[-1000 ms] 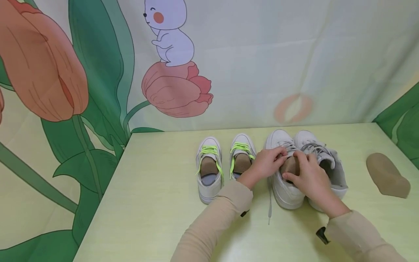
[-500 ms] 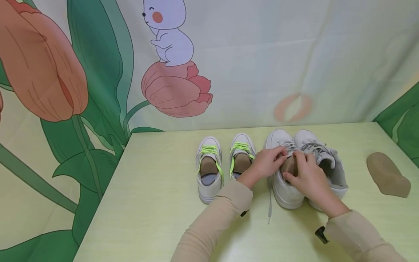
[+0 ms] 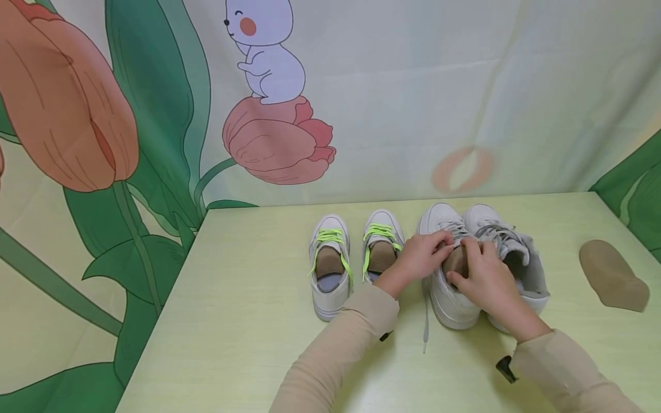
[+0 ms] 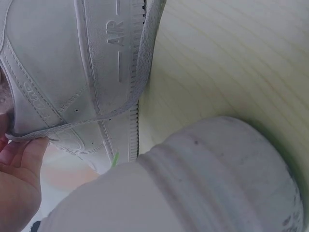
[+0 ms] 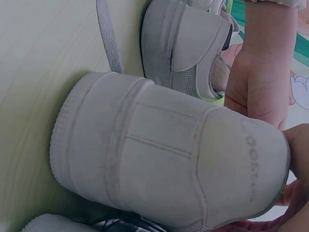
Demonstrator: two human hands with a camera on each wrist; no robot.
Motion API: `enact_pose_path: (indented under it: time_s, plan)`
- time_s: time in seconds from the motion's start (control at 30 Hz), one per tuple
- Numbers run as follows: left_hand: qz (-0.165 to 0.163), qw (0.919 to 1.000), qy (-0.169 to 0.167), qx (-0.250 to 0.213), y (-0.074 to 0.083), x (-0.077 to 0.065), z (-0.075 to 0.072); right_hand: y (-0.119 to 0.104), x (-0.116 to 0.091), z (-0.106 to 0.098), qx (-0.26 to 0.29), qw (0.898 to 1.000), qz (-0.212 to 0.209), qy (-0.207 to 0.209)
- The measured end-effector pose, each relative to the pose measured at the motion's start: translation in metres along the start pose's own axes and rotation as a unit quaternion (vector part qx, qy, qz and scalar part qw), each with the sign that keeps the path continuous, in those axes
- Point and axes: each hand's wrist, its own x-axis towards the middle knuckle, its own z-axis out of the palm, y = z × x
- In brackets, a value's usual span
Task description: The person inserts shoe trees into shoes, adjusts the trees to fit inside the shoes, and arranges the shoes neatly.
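Note:
In the head view, my left hand (image 3: 423, 256) is at the left edge of a large white sneaker's (image 3: 454, 312) opening. Its fingertips pinch the upper beside a grey shoelace (image 4: 91, 120), whose loose end trails down to the table. My right hand (image 3: 489, 277) bends over the same opening. Its thumb and fingers curl round a brown moulded shoe insert (image 3: 455, 263) that sits inside; the fingertips are partly hidden. The sneaker's heel (image 5: 164, 150) faces the right wrist camera. Its mate (image 3: 534, 275) stands close against it on the right.
Two smaller white sneakers with lime laces, a left one (image 3: 330, 298) and a right one (image 3: 381, 221), stand left of the hands with brown inserts inside. A loose brown insert (image 3: 611, 275) lies at the right on the pale table (image 3: 222, 321). A printed cloth (image 3: 387, 115) hangs behind.
Both hands stay almost where they were. The right hand's fingers shift very slightly over the insert, and a little less of it shows. The shoes have not moved.

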Motion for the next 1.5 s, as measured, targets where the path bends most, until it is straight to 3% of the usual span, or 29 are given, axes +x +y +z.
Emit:
enact_pose_path:
  time_s: [0.6,1.07,1.5]
  plan:
    - [-0.008,0.9999,-0.001,-0.009,0.0,0.001,-0.002,0.002,0.008,0.001,0.02,0.999,0.036,-0.014]
    - [0.008,0.9999,0.005,-0.007,-0.002,0.0,0.001,0.006,0.005,0.003,0.004,1.0,0.025,0.008]
    - [0.013,0.9999,0.009,0.004,-0.002,0.0,0.002,0.011,-0.002,0.012,0.047,0.995,0.029,0.081]
